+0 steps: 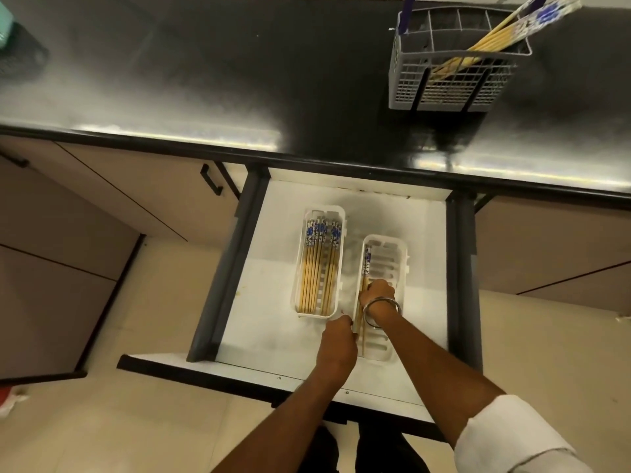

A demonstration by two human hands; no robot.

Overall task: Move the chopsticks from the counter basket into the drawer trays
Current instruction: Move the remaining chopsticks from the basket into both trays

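bamboo chopsticks (361, 303) in right tray (392, 254), seemingly under both hands (377, 295), partly hidden

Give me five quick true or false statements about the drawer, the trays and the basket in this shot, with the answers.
1. The drawer is pulled open. True.
2. The left tray holds no chopsticks. False: a row of chopsticks lies in it.
3. Both hands are at the right tray. True: the right hand is over it and the left hand is at its near left edge, with chopsticks between them.
4. The counter basket is empty. False: several chopsticks still lean in it.
5. The basket stands inside the drawer. False: it stands on the black counter.
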